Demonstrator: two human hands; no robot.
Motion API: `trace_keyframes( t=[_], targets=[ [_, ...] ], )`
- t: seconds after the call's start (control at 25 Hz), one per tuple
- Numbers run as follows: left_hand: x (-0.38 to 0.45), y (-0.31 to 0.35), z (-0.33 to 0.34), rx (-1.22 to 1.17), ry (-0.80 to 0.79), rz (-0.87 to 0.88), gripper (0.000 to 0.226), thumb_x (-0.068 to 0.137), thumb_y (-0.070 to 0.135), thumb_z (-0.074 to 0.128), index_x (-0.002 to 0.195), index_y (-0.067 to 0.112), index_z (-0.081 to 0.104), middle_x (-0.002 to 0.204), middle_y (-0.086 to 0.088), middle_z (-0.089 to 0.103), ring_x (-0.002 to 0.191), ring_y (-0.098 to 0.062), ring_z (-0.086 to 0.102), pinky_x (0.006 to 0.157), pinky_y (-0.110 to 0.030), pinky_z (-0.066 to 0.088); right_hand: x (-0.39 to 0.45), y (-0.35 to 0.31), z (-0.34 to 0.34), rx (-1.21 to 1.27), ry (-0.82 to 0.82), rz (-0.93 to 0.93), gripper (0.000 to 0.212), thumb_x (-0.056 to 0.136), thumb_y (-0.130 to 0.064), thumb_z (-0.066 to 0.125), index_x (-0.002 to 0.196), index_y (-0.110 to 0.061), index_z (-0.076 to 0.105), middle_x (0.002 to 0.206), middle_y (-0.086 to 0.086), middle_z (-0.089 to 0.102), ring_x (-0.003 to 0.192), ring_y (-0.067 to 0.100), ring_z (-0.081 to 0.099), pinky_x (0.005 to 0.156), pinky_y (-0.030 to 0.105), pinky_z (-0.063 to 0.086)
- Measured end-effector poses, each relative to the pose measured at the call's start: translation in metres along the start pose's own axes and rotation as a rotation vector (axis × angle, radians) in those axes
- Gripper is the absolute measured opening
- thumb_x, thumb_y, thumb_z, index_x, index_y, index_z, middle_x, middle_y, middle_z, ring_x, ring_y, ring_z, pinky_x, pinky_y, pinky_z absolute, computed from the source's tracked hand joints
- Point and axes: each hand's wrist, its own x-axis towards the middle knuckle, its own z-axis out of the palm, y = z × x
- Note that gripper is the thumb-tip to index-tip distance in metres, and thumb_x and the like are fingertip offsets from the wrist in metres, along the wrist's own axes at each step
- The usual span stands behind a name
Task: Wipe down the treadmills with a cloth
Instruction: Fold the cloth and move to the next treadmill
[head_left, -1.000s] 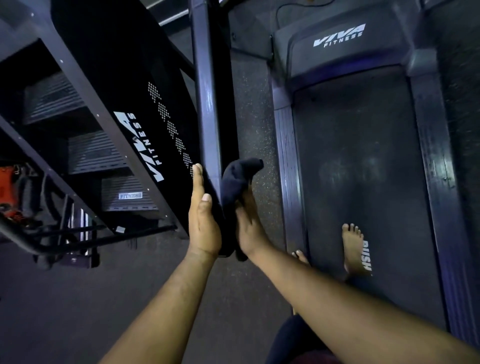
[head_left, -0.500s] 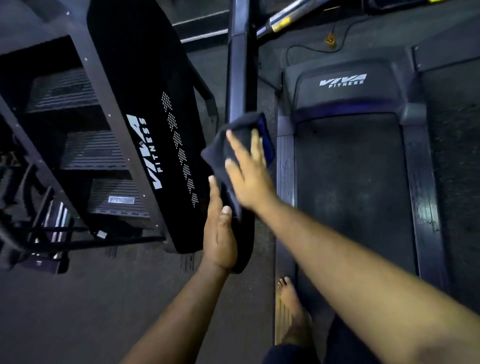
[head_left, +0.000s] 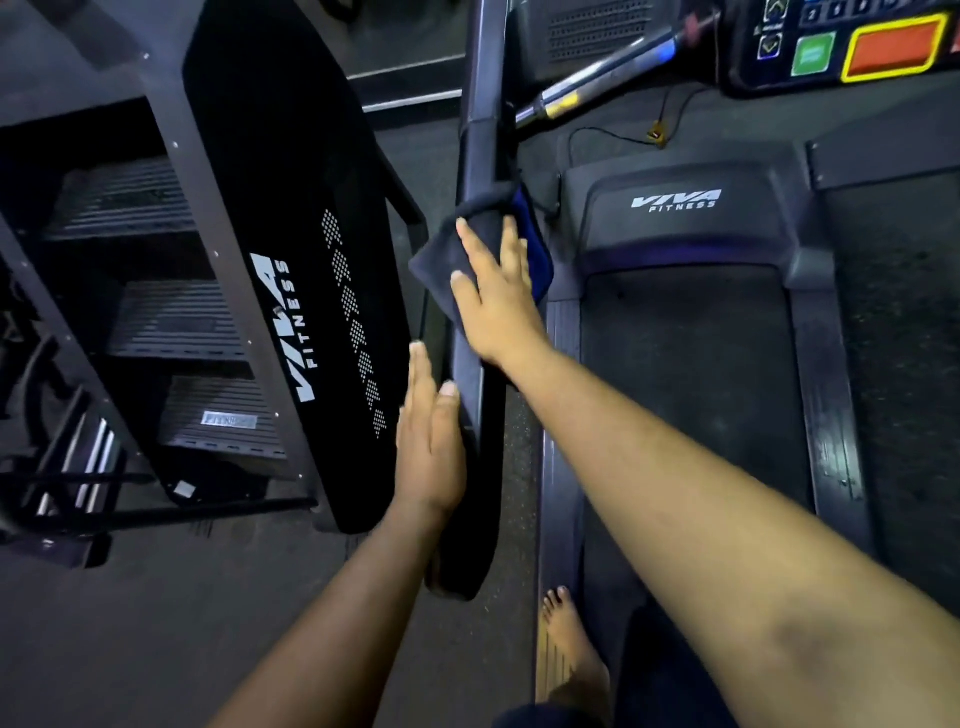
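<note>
I stand on a dark treadmill (head_left: 691, 374) with a "VIVA FITNESS" motor cover. Its left handrail arm (head_left: 480, 130) runs from top centre down toward me. My right hand (head_left: 498, 296) presses a dark blue cloth (head_left: 441, 254) flat against the rail about halfway along, fingers spread over the cloth. My left hand (head_left: 428, 441) lies flat with straight fingers against the rail's outer side, nearer to me, holding nothing. The rail's padded end (head_left: 462, 561) hangs below my left wrist.
A black stair-climber machine (head_left: 291, 270) with "VIVA FITNESS" lettering stands close on the left. The treadmill console (head_left: 857, 47) with green and orange buttons is at top right, a metal grip bar (head_left: 597, 78) beside it. My bare foot (head_left: 571, 644) rests on the side rail.
My right hand slid the cloth up the rail, away from me, from near the padded end. My left hand stayed flat on the rail's side. My view tilted up, showing the console.
</note>
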Motion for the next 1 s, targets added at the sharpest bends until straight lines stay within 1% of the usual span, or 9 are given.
trace_keyframes(
  t=[0.16,0.28,0.44,0.6,0.68,0.76,0.84,0.92,1.0],
  targets=[
    [0.058,0.03,0.014,0.027,0.021,0.005,0.078,0.095,0.06,0.023,0.158,0.017,0.009,0.166,0.004,0.009,0.151,-0.002,0.008,0.125,-0.041,0.014,-0.015,0.021,0.012,-0.028,-0.013,-0.166,0.057,0.097,-0.046,0.036,0.152,-0.03,0.036,0.167,0.007,0.006,0.152,0.037,-0.006,0.112,0.071,0.022],
    [0.062,0.035,0.019,0.146,0.008,0.013,0.079,0.094,0.06,0.024,0.159,0.02,0.004,0.165,0.01,0.003,0.147,0.009,0.004,0.124,-0.03,0.013,0.032,0.03,0.0,0.053,-0.001,-0.256,0.059,0.096,-0.045,0.038,0.151,-0.024,0.038,0.166,0.012,0.012,0.151,0.041,-0.004,0.115,0.07,0.014],
    [0.064,0.034,0.023,0.368,-0.011,0.06,0.07,0.099,0.057,0.02,0.159,0.026,0.001,0.167,0.012,0.0,0.151,-0.001,0.0,0.124,-0.04,0.014,0.134,0.025,-0.02,0.288,0.066,-0.083,0.065,0.095,-0.043,0.039,0.155,-0.022,0.028,0.166,0.013,0.008,0.153,0.033,0.002,0.123,0.053,0.01],
    [0.066,0.037,0.025,0.459,-0.007,0.06,0.07,0.099,0.057,0.017,0.159,0.024,0.005,0.167,0.008,0.001,0.152,-0.003,-0.001,0.124,-0.044,0.017,0.038,0.036,0.0,0.604,-0.064,0.3,0.057,0.105,-0.035,0.03,0.157,-0.013,0.02,0.165,0.008,0.019,0.153,0.022,0.015,0.117,0.018,0.01],
    [0.065,0.038,0.024,0.455,-0.003,0.071,0.07,0.099,0.055,0.019,0.159,0.021,0.007,0.167,0.006,0.002,0.152,-0.003,0.0,0.124,-0.04,0.015,0.005,0.026,0.001,0.559,-0.055,0.273,0.066,0.101,-0.044,0.03,0.157,-0.013,0.02,0.165,0.009,0.019,0.153,0.024,0.013,0.121,0.026,0.013],
    [0.065,0.04,0.024,0.46,-0.008,0.061,0.069,0.099,0.054,0.019,0.159,0.022,0.007,0.167,0.007,0.001,0.152,-0.002,-0.001,0.124,-0.038,0.014,0.052,0.019,-0.008,0.304,-0.01,0.065,0.065,0.099,-0.044,0.034,0.158,-0.024,0.017,0.167,0.007,0.007,0.154,0.029,0.002,0.122,0.05,0.016],
    [0.066,0.041,0.025,0.472,-0.011,0.038,0.068,0.099,0.056,0.017,0.159,0.026,0.004,0.167,0.01,-0.001,0.151,0.0,-0.002,0.124,-0.038,0.014,0.123,0.006,-0.024,0.02,0.021,-0.115,0.058,0.097,-0.036,0.041,0.154,-0.03,0.031,0.167,0.006,0.006,0.152,0.036,-0.001,0.115,0.065,0.025],
    [0.064,0.042,0.025,0.473,-0.006,0.024,0.068,0.099,0.056,0.018,0.159,0.027,0.003,0.166,0.011,-0.002,0.151,0.0,-0.003,0.124,-0.042,0.015,0.136,0.002,-0.027,-0.084,0.038,-0.148,0.053,0.093,-0.034,0.042,0.145,-0.029,0.048,0.166,0.004,0.014,0.151,0.039,0.002,0.11,0.067,0.03],
    [0.063,0.042,0.024,0.414,0.001,0.025,0.07,0.098,0.055,0.021,0.159,0.024,0.002,0.166,0.012,-0.002,0.152,-0.002,0.0,0.123,-0.047,0.017,0.088,0.009,-0.016,-0.067,0.05,-0.2,0.048,0.093,-0.035,0.041,0.136,-0.024,0.059,0.161,0.009,0.028,0.15,0.043,0.008,0.112,0.062,0.03]
  ],
)
